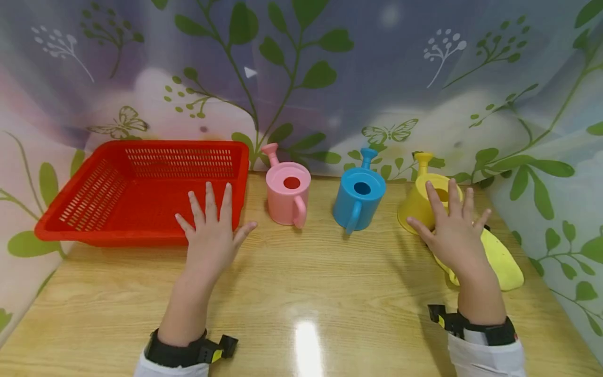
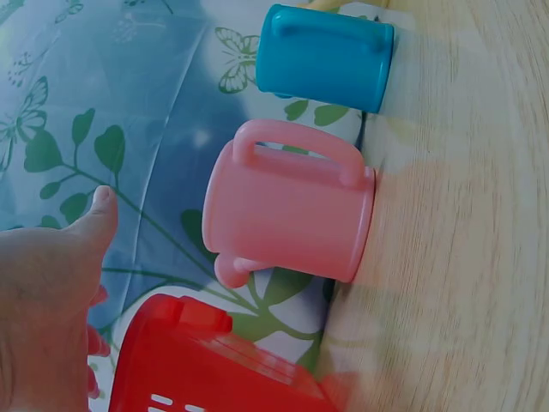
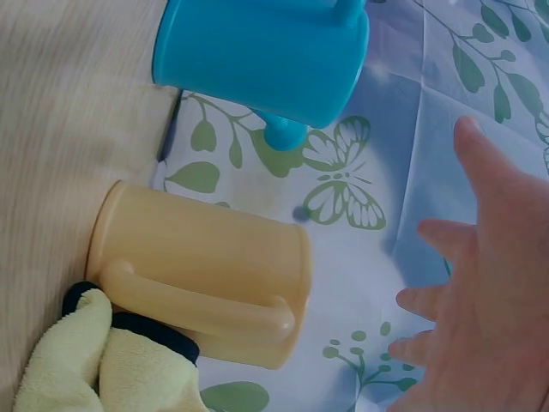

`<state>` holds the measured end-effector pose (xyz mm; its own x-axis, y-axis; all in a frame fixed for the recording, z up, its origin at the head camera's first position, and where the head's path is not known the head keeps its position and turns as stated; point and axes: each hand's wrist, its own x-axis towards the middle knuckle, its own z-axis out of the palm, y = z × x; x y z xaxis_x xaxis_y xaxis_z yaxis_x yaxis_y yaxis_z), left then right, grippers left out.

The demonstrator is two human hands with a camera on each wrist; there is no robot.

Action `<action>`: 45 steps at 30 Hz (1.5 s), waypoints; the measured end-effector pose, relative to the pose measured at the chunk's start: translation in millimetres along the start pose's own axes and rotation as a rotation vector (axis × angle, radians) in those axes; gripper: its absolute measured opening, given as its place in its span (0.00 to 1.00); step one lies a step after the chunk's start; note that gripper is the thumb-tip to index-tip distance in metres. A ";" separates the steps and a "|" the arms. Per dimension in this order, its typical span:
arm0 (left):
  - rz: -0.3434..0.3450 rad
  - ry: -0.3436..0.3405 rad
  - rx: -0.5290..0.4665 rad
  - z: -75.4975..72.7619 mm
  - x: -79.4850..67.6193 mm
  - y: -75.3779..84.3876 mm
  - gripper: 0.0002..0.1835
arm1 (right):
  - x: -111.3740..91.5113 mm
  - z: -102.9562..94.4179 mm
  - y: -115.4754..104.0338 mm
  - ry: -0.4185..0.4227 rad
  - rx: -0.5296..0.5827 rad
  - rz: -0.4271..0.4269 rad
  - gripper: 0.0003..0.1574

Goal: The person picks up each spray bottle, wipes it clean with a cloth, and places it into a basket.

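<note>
Fingers spread wide, my left hand (image 1: 210, 241) hovers over the near side of a red plastic basket (image 1: 141, 196) and holds nothing. My right hand (image 1: 457, 238), likewise spread and holding nothing, overlaps the yellow watering can (image 1: 416, 201) in the head view. A pink watering can (image 1: 287, 196) stands upright just right of the basket, and a blue watering can (image 1: 360, 199) stands between the pink and yellow ones. Partly hidden under my right hand and wrist is a folded yellow cloth item with dark trim (image 1: 501, 259); its fuzzy surface shows in the right wrist view.
All of this rests on a light wooden table (image 1: 282, 293). A curtain (image 1: 386, 63) printed with leaves and butterflies rises behind the cans and along both sides. Black bands (image 1: 176, 348) with small cameras sit on both wrists.
</note>
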<state>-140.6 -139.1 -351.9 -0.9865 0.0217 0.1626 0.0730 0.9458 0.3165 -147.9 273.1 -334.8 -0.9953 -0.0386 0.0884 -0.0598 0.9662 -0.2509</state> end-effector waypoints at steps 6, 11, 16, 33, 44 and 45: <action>-0.008 -0.012 -0.004 -0.9 1.0 -2.7 0.49 | 0.6 5.7 -1.4 -0.001 0.006 -0.024 0.53; -0.015 -0.040 -0.001 1.3 -0.4 -3.2 0.49 | -2.0 6.5 -4.6 -0.007 0.014 -0.041 0.53; -0.007 -0.029 -0.003 3.1 -2.6 -2.7 0.50 | -3.8 4.6 -7.7 -0.008 0.019 -0.045 0.53; 0.141 0.039 -0.076 14.5 -3.8 35.9 0.48 | -8.2 -10.5 9.0 0.055 0.019 -0.011 0.53; 0.095 0.007 -0.488 33.8 6.5 55.3 0.38 | -12.9 -16.3 57.7 0.043 -0.003 0.079 0.54; 0.089 0.002 -0.521 35.1 8.9 55.5 0.36 | -12.2 -16.8 62.7 0.045 -0.008 0.082 0.54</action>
<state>-150.5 -75.0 -365.7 -0.9728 0.0937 0.2119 0.2206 0.6540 0.7236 -138.2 338.5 -335.4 -0.9924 0.0519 0.1116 0.0223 0.9677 -0.2513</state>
